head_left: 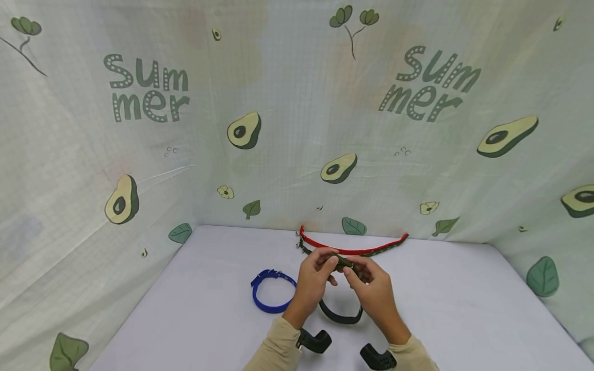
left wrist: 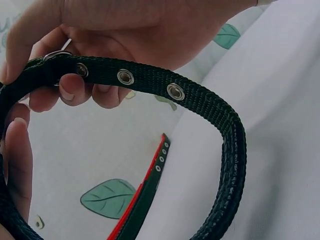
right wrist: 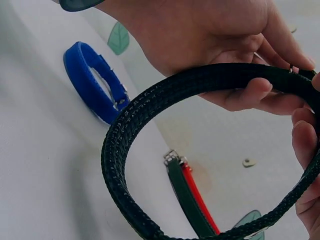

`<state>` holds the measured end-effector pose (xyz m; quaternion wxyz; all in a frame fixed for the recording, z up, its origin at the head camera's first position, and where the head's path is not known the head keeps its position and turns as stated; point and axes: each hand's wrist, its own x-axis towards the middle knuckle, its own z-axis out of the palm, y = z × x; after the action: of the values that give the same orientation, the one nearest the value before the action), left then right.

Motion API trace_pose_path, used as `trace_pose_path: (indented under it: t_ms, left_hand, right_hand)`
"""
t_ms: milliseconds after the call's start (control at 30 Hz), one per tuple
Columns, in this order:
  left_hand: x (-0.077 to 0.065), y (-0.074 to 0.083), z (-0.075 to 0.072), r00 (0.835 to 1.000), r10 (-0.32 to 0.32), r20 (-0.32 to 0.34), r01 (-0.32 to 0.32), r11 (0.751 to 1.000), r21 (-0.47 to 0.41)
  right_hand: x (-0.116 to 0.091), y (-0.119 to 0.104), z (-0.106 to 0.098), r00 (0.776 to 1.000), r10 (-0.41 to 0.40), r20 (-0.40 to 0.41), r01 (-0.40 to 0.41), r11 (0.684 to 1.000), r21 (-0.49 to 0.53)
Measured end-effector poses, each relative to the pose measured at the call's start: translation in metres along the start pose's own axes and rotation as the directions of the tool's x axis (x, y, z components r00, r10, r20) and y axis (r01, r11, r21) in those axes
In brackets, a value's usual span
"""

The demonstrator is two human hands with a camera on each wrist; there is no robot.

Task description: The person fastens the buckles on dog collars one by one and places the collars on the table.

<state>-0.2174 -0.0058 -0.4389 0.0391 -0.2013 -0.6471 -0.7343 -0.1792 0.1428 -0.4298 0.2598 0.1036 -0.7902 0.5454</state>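
Note:
A dark green collar [head_left: 341, 319] is bent into a loop and held up over the table by both hands. My left hand [head_left: 311, 283] pinches it at the top; in the left wrist view a metal ring or buckle part [left wrist: 58, 54] shows by the fingers, and several metal eyelets [left wrist: 176, 91] run along the webbing. My right hand [head_left: 377, 291] grips the loop's other side at the top, thumb and fingers on the strap. The fingers hide much of the spot where the ends meet. Left of the hands lies a blue collar [head_left: 272, 309], closed in a ring.
Behind the hands, a red collar [head_left: 357, 252] and another green collar [head_left: 385, 249] lie stretched out side by side near the back of the white table [head_left: 218, 319]. A printed cloth [head_left: 287, 103] stands around the back and sides. Black wrist devices [head_left: 316, 341] sit below the hands.

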Motion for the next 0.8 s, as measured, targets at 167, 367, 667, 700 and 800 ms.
trace_pose_path:
  t_ms: [167,367,667,700,800]
  left_hand:
    - [0.0,-0.001,0.0,1.0,0.015,-0.011,-0.015,1.0,-0.025]
    - [0.0,-0.001,0.0,0.999,0.022,-0.027,-0.024,0.997,-0.074]
    - [0.0,0.0,-0.001,0.998,0.033,-0.059,-0.038,0.994,-0.101]
    - [0.0,0.0,-0.001,0.998,0.033,-0.062,-0.039,0.994,-0.102]
    - [0.0,0.0,-0.001,0.997,0.036,-0.067,-0.043,0.993,-0.106]
  right_hand:
    - [-0.002,-0.025,-0.004,0.999,0.044,0.007,-0.044,0.999,0.01]
    - [-0.002,-0.031,-0.003,0.997,0.078,0.001,-0.078,0.997,0.02]
    - [0.0,0.007,0.005,0.992,0.124,-0.006,-0.124,0.992,0.021]
    - [0.0,0.009,0.005,0.993,0.122,-0.005,-0.122,0.992,0.03]
    - [0.0,0.012,0.004,0.993,0.118,-0.003,-0.117,0.99,0.074]
